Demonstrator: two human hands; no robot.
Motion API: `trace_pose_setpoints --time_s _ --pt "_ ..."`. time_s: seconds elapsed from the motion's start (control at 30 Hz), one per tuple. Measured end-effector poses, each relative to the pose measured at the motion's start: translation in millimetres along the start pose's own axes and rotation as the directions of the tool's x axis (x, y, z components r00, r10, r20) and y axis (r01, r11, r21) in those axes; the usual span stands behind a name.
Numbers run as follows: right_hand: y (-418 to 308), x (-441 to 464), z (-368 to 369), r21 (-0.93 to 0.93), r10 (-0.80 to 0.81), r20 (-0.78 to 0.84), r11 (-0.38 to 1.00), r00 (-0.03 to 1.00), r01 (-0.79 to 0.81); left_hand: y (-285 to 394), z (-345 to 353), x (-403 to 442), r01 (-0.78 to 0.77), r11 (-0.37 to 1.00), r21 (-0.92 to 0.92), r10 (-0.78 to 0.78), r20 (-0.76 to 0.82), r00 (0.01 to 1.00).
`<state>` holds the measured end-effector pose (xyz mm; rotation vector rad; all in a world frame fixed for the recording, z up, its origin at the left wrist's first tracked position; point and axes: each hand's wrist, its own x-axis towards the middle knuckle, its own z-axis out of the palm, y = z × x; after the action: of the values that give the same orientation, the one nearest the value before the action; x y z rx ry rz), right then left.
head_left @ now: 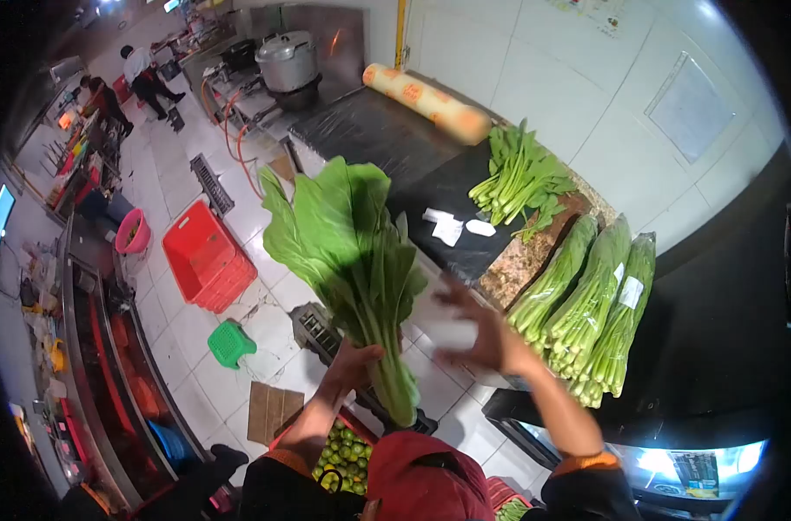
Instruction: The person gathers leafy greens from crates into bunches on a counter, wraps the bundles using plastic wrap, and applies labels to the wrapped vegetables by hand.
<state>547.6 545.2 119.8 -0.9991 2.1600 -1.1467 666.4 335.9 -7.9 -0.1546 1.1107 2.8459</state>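
My left hand (354, 363) is closed around the pale stems of a big bunch of leafy greens (347, 234), held upright with its broad leaves at the top. Off to the right of the stems, my right hand (482, 334) is raised with its fingers spread; motion blurs it, and nothing shows in it. Three wrapped bundles of green stalks (591, 304) lie on the counter beyond that hand. Behind them rests a loose bunch of greens (517, 178). White paper pieces (447, 227) lie on the black counter cover (382, 130).
A roll of printed wrap (426, 102) lies along the wall, near a large pot (288, 62) on a stove. On the floor stand a red crate (206, 258), a green stool (230, 344) and a crate of green citrus fruit (347, 456). Two people (143, 76) are far back.
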Motion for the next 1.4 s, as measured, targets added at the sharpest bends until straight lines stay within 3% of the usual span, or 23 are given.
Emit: trace_pose_setpoints --time_s 0.03,0.07,0.17,0.23,0.3,0.4,0.5,0.57,0.63,0.7,0.73,0.77,0.83,0.87,0.93,0.97,1.07,1.1,1.17,1.23,1.3,1.33,1.4 --pt "-0.6 -8.9 18.3 0.122 -0.099 0.013 0.988 0.995 0.096 10.0 12.8 13.6 -0.070 0.990 0.123 0.075 -0.030 0.997" --pt "-8.0 -12.0 28.7 0.014 -0.079 0.014 0.997 0.997 0.079 19.3 31.0 28.0 -0.074 0.988 0.135 0.076 -0.006 0.997" --pt "-4.2 10.3 50.5 0.101 -0.146 -0.307 0.978 0.940 0.185 45.5 79.0 61.3 -0.241 0.909 0.341 0.241 0.043 0.969" --pt "6.7 34.7 41.3 0.083 -0.177 -0.411 0.970 0.894 0.230 64.2 98.5 83.5 -0.381 0.653 0.655 0.403 0.126 0.906" --pt "14.9 62.2 18.5 0.071 -0.209 -0.494 0.958 0.844 0.279 86.8 111.5 112.1 -0.434 0.622 0.652 0.432 0.178 0.884" --pt "16.0 108.1 -26.3 0.035 -0.183 -0.309 0.979 0.933 0.203 117.9 124.2 161.2 -0.528 0.560 0.638 0.471 0.279 0.837" --pt "19.2 153.6 -65.7 0.137 -0.139 -0.494 0.962 0.858 0.235 145.1 136.6 217.7 -0.594 0.359 0.720 0.510 0.381 0.771" --pt "40.9 186.6 -76.5 -0.085 -0.262 -0.623 0.959 0.737 0.269 144.2 113.7 263.1 -0.594 0.510 0.622 0.409 0.432 0.804" --pt "86.7 224.0 -70.3 -0.177 -0.336 -0.674 0.938 0.657 0.299 134.8 106.5 287.4 -0.680 0.449 0.580 0.522 0.448 0.726" --pt "132.4 256.9 -57.6 -0.507 -0.554 -0.702 0.830 0.446 0.233 129.6 89.7 305.0 -0.587 0.520 0.621 0.517 0.318 0.795" --pt "132.8 256.6 -56.4 -0.285 -0.311 -0.674 0.946 0.670 0.153 119.3 61.5 324.0 -0.509 0.563 0.651 0.433 0.292 0.853" --pt "132.9 254.3 -52.8 -0.288 -0.312 -0.668 0.946 0.676 0.152 109.3 33.6 339.6 -0.426 0.602 0.676 0.347 0.259 0.901" --pt "129.0 260.2 -48.7 -0.461 -0.504 -0.646 0.856 0.573 0.233 96.0 33.3 346.8 -0.622 0.594 0.509 0.492 0.382 0.782" --pt "133.8 270.6 -50.0 -0.458 -0.500 -0.642 0.858 0.582 0.232 96.8 31.6 354.6 -0.617 0.599 0.510 0.493 0.372 0.787" --pt "144.1 290.1 -54.2 -0.358 -0.326 -0.666 0.929 0.671 0.096 105.2 26.6 366.7 -0.598 0.471 0.648 0.528 0.336 0.780" --pt "142.4 297.2 -53.0 -0.164 -0.120 -0.691 0.986 0.713 0.007 115.6 29.0 365.2 -0.590 0.481 0.649 0.525 0.325 0.786" --pt "69.1 307.9 -77.3 -0.199 -0.200 -0.672 0.976 0.713 0.087 166.3 42.4 365.0 -0.587 0.570 0.574 0.576 0.230 0.784" --pt "42.4 312.3 -85.5 -0.240 -0.122 -0.596 0.970 0.793 -0.032 174.9 35.8 365.7 -0.583 0.575 0.574 0.575 0.223 0.787" --pt "20.9 328.1 -88.1 -0.294 -0.029 -0.515 0.945 0.857 -0.145 186.7 21.2 364.5 -0.459 0.802 0.381 0.483 0.037 0.875" --pt "12.7 342.3 -80.8 -0.532 0.195 -0.380 0.753 0.904 -0.386 189.2 -4.1 364.4 -0.447 0.819 0.359 0.456 0.065 0.888" --pt "55.2 366.8 -54.7 -0.626 0.246 -0.356 0.654 0.902 -0.425 165.0 -48.8 376.6 -0.122 0.961 0.247 0.201 -0.329 0.923" --pt "73.4 377.7 -43.2 -0.662 0.319 -0.325 0.595 0.890 -0.455 159.1 -68.0 379.8 -0.112 0.962 0.249 0.192 -0.326 0.926" --pt "80.6 387.3 -38.4 -0.685 0.404 -0.308 0.534 0.861 -0.495 159.7 -94.1 381.9 0.072 0.994 0.086 -0.041 -0.312 0.949"
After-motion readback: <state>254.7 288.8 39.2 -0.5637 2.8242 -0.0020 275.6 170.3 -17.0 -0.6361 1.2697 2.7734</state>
